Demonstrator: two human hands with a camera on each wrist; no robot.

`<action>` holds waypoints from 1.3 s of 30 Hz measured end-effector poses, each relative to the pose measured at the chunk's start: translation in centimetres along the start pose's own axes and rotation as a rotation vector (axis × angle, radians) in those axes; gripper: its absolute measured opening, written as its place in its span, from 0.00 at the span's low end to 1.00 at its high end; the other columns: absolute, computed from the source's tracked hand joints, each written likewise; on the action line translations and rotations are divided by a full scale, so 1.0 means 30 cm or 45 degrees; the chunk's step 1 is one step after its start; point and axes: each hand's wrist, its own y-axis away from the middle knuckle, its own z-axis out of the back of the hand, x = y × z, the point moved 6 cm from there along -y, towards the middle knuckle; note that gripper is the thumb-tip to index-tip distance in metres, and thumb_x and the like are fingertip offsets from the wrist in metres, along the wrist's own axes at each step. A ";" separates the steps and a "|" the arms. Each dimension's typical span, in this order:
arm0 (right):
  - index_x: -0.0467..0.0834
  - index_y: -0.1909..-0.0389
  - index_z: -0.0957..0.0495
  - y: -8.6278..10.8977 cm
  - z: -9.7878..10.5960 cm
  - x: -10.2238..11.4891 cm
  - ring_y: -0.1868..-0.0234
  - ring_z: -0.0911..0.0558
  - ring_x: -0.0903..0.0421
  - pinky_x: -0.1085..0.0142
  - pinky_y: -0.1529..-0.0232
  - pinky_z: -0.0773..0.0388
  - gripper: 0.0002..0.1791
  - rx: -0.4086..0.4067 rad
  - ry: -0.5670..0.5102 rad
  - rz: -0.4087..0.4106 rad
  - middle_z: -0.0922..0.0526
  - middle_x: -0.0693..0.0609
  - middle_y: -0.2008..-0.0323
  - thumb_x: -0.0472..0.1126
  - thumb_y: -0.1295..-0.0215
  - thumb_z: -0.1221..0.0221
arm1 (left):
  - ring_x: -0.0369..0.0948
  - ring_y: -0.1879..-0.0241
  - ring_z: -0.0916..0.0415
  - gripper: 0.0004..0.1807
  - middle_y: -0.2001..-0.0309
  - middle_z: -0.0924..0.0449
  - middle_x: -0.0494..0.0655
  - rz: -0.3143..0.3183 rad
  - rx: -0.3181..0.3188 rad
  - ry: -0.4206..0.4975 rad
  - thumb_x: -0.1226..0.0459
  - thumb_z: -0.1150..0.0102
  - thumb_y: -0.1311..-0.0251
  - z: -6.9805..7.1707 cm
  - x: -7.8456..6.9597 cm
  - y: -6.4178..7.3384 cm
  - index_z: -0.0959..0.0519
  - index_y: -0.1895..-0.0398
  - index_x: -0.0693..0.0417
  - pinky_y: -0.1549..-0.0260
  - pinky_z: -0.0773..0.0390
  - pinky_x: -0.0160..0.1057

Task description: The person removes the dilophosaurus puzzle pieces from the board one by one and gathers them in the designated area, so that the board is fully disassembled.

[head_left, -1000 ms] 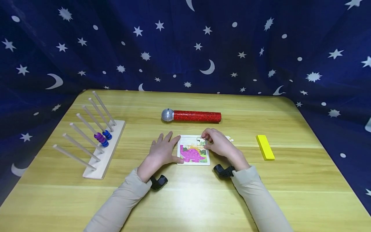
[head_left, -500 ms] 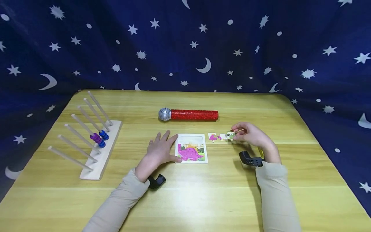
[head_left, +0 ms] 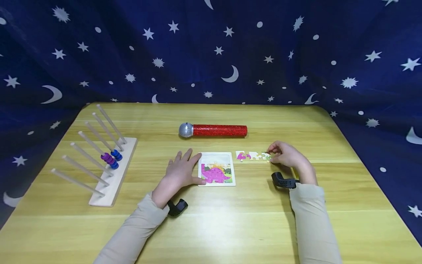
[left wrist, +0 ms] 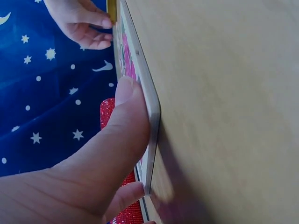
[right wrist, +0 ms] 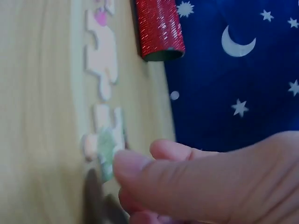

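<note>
A white-framed jigsaw board (head_left: 233, 172) with a pink dinosaur picture lies mid-table; its top strip is bare. My left hand (head_left: 179, 171) rests at its left side with fingers spread, the thumb (left wrist: 125, 116) pressing on the frame. To the right of the board is a short row of loose pieces: a pink one (head_left: 240, 156), a pale yellow one (head_left: 254, 156) and a green-and-white puzzle piece (right wrist: 105, 140) at the far end. My right hand (head_left: 286, 154) pinches that last piece by its right edge, down at the table; the fingers behind it are partly hidden.
Behind the board lies a red glitter microphone (head_left: 219, 130). A wooden peg rack (head_left: 123, 172) with blue and purple beads stands at left. The yellow block (head_left: 295, 173) is mostly hidden by my right wrist. A starry curtain (head_left: 197, 51) hangs past the table's back edge.
My right hand has taken the green-and-white puzzle piece out of the board's upper right, carried it right and lowered it to the row's end. The left hand stays on the frame.
</note>
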 end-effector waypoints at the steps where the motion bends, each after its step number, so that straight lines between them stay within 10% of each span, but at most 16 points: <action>1: 0.28 0.55 0.33 0.001 0.000 0.012 0.56 0.28 0.42 0.52 0.54 0.32 0.18 -0.008 0.008 0.003 0.28 0.34 0.57 0.28 0.47 0.42 | 0.61 0.35 0.60 0.52 0.31 0.55 0.56 0.004 0.002 0.000 0.39 0.36 0.61 0.000 0.002 0.001 0.45 0.31 0.45 0.45 0.49 0.64; 6: 0.32 0.52 0.31 -0.007 -0.038 0.124 0.63 0.25 0.47 0.59 0.65 0.29 0.18 -0.033 -0.011 0.094 0.28 0.37 0.57 0.35 0.42 0.41 | 0.61 0.35 0.60 0.52 0.31 0.56 0.55 0.009 0.006 0.009 0.39 0.36 0.61 -0.001 0.003 0.000 0.45 0.31 0.44 0.45 0.49 0.64; 16: 0.37 0.48 0.27 -0.023 -0.328 0.388 0.68 0.27 0.56 0.65 0.66 0.30 0.21 0.135 0.116 0.408 0.25 0.48 0.65 0.37 0.44 0.39 | 0.60 0.34 0.59 0.52 0.31 0.55 0.54 0.015 0.008 -0.022 0.38 0.37 0.61 -0.009 0.006 -0.004 0.45 0.31 0.42 0.45 0.48 0.64; 24: 0.35 0.46 0.28 -0.027 -0.415 0.418 0.68 0.30 0.57 0.65 0.66 0.31 0.24 0.079 0.299 0.472 0.25 0.48 0.65 0.35 0.45 0.38 | 0.61 0.35 0.57 0.52 0.31 0.54 0.55 0.007 -0.016 -0.048 0.37 0.37 0.63 0.000 0.002 0.000 0.44 0.31 0.43 0.46 0.47 0.64; 39: 0.40 0.57 0.27 -0.035 -0.410 0.425 0.66 0.24 0.54 0.62 0.62 0.27 0.16 -0.031 0.212 0.561 0.22 0.49 0.67 0.28 0.48 0.38 | 0.60 0.35 0.58 0.52 0.31 0.54 0.54 0.021 0.002 -0.045 0.36 0.37 0.62 -0.008 0.005 -0.006 0.45 0.31 0.42 0.45 0.47 0.64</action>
